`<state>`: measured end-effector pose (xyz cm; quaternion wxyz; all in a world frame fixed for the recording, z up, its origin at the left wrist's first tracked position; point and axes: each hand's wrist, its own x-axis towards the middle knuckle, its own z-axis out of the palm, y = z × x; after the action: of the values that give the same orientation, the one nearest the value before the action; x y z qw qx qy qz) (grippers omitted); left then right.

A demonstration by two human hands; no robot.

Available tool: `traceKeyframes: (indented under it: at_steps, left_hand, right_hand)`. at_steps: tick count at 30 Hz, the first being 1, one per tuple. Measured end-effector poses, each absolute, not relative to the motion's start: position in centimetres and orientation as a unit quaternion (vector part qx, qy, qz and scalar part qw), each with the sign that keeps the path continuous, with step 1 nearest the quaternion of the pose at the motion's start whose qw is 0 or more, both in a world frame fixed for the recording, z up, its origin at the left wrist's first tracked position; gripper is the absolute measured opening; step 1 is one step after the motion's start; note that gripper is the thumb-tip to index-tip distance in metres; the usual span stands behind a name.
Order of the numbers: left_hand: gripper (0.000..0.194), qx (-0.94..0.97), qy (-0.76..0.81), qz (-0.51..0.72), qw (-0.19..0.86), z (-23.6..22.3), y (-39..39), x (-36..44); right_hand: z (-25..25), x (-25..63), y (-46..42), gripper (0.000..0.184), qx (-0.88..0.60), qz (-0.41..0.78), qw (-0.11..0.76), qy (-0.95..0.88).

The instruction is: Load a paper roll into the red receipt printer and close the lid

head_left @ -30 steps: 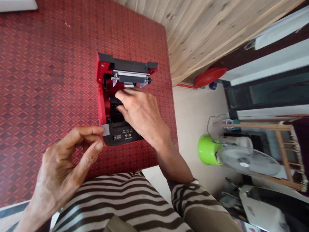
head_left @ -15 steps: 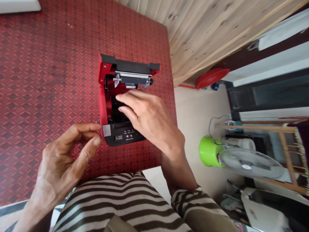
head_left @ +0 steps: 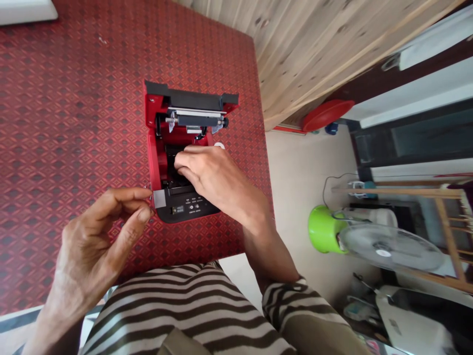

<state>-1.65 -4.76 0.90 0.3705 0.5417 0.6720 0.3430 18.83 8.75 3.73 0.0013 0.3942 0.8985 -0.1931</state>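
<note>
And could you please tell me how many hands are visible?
2: the left hand near a corner of the red device, the right hand in its open compartment.

Left hand (head_left: 98, 236): forefinger (head_left: 123, 195) reaching right, thumb (head_left: 135, 227) below it, tips apart. Right hand (head_left: 216, 175): back uppermost, thumb and forefinger close together, pointing left; remaining fingers largely hidden. Right forearm (head_left: 271, 256): slanting toward lower right.
</note>
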Motion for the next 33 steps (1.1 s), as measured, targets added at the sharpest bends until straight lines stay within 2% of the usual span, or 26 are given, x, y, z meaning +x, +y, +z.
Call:
traceKeyframes:
  at_steps: [4,8,11,13,15,17,19,20,23,24,27,33]
  left_hand:
    - [0.027,0.549,0.680,0.353,0.336,1.6,-4.3,-1.2]
    - [0.027,0.627,0.656,0.367,0.204,2.6,-2.3,-0.5]
    - [0.035,0.734,0.570,0.347,0.127,3.1,-0.1,0.2]
    - [0.039,0.781,0.527,0.314,0.116,3.2,1.2,0.7]
    - [0.030,0.800,0.516,0.286,0.108,3.3,2.1,1.1]
    - [0.017,0.803,0.515,0.281,0.107,3.3,2.7,1.4]
    - [0.014,0.797,0.516,0.294,0.112,3.5,3.0,1.6]
    - [0.013,0.793,0.516,0.301,0.120,3.6,3.1,1.6]
    - [0.011,0.784,0.522,0.313,0.124,3.9,3.2,1.6]
    - [0.011,0.786,0.521,0.310,0.120,3.9,3.2,1.6]
    - [0.009,0.792,0.519,0.304,0.106,3.7,3.1,1.8]
    - [0.006,0.788,0.519,0.316,0.099,2.9,3.0,2.0]
  right_hand:
    - [4.1,20.2,7.9,0.018,0.404,-0.230,-0.132,0.875]
    - [4.5,21.0,7.3,0.014,0.407,-0.283,-0.238,0.835]
    - [4.8,21.2,6.9,0.012,0.405,-0.306,-0.291,0.811]
    - [5.0,21.3,6.7,0.011,0.395,-0.320,-0.316,0.801]
    - [5.2,21.4,6.5,0.010,0.387,-0.334,-0.343,0.788]
    - [5.3,21.7,6.4,0.009,0.392,-0.347,-0.365,0.770]
    - [5.3,22.1,6.4,0.005,0.403,-0.365,-0.378,0.749]
    - [5.2,22.2,6.4,0.008,0.407,-0.375,-0.382,0.741]
    - [4.6,22.5,6.5,0.041,0.378,-0.389,-0.367,0.755]
    - [4.4,22.4,6.5,0.042,0.367,-0.381,-0.359,0.769]
    - [3.6,22.2,6.5,0.009,0.369,-0.331,-0.353,0.794]
    - [2.7,22.9,6.4,0.009,0.366,-0.247,-0.400,0.803]
